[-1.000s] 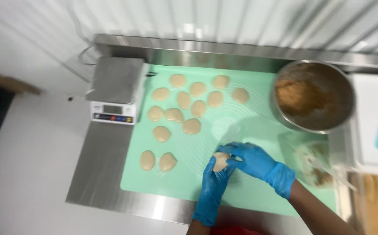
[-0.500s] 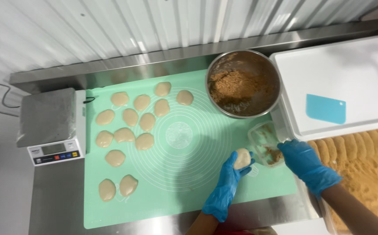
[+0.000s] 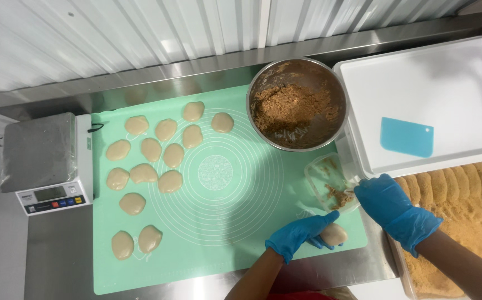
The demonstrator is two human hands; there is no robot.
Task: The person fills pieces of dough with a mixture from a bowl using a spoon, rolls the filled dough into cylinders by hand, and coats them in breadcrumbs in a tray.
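A blue-gloved left hand [image 3: 302, 234] curls its fingers around a pale oval dough piece [image 3: 334, 234] at the mint-green silicone mat's [image 3: 224, 222] near edge, best cradled lightly, while the gloved right hand [image 3: 388, 203], fingers apparently loosely bent, touches a small clear plastic tub [image 3: 330, 180].

Thirteen dough pieces [image 3: 166, 129] on the mat, one held, one bowl [image 3: 297, 104], one scale [image 3: 46, 164], one scraper [image 3: 406, 136]

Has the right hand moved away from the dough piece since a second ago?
Yes. The right hand has left the dough piece, held in the left hand, and shifted right across the green mat to the small clear container by the white tray.
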